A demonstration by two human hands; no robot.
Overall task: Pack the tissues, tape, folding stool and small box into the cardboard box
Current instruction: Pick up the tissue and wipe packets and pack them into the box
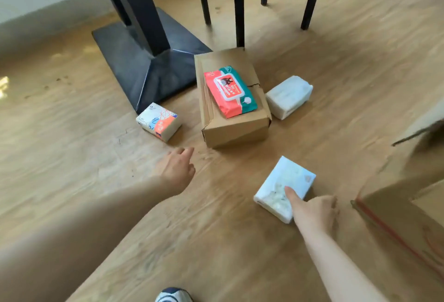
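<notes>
On the wooden floor, my right hand (312, 212) grips the near edge of a pale blue tissue pack (286, 181), thumb on top. My left hand (176, 169) hovers open above the floor, holding nothing, just short of a small brown box (235, 126). A red and green wet-wipes pack (230, 91) lies on top of that small box. A white tissue pack (289, 96) rests to its right. A white, orange and blue tissue pack (158, 121) lies to its left. The large cardboard box (406, 212) stands open at the right edge, partly out of frame.
A black table pedestal with a flat base (146, 61) stands behind the left tissue pack. Several black chair legs (239, 6) rise behind the small box. My shoe (174, 295) shows at the bottom edge.
</notes>
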